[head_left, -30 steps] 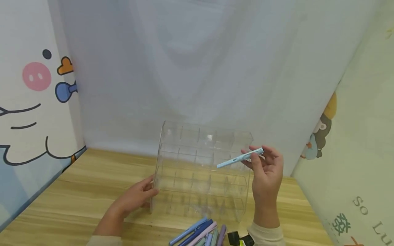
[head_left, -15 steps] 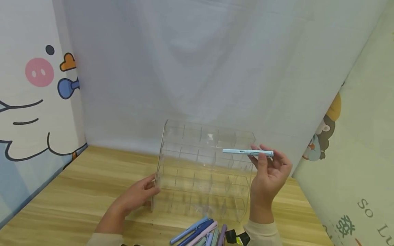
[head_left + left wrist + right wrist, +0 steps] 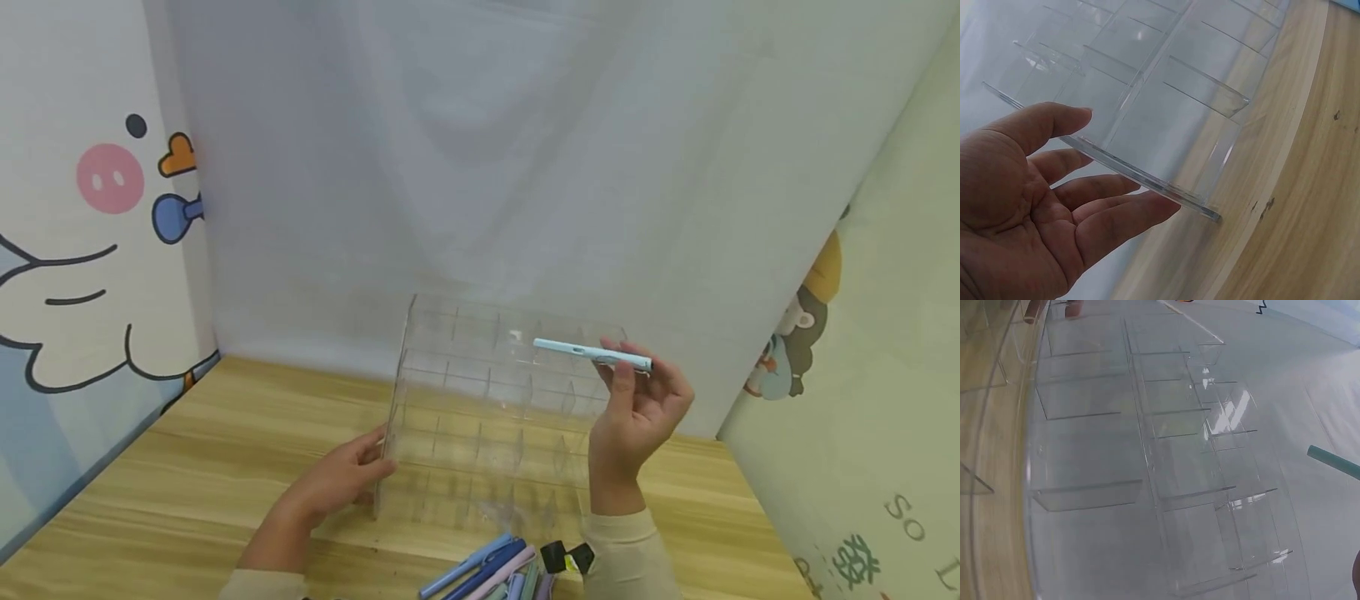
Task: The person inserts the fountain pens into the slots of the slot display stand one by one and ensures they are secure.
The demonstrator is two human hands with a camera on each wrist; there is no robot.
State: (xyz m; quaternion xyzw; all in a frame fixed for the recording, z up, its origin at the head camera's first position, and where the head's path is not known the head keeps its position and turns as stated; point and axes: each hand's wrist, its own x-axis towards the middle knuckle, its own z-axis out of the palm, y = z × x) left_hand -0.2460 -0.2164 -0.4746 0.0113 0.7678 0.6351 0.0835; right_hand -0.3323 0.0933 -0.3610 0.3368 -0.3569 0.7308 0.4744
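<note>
A clear plastic organizer [image 3: 498, 396] with rows of small compartments stands on the wooden table. At its left side panel is my left hand [image 3: 337, 483]; in the left wrist view the thumb lies over the panel's edge [image 3: 1147, 178] and the fingertips meet its outer face. My right hand [image 3: 637, 408] pinches a light blue pen [image 3: 566, 347] between thumb and fingers, in front of the organizer's upper right part. The pen lies nearly level, its free end pointing left. In the right wrist view one end of the pen [image 3: 1332, 460] shows at the right edge.
Several pens [image 3: 487, 571] in blue, pink, green and purple lie in a pile on the table [image 3: 247, 442] before the organizer. Small black blocks [image 3: 567, 557] sit beside the right sleeve. A pale curtain [image 3: 480, 167] hangs behind, with printed cloths at both sides.
The right hand has turned the pen: its free end pointed down left, then level, and now slightly up left. The left hand stays at the organizer's side.
</note>
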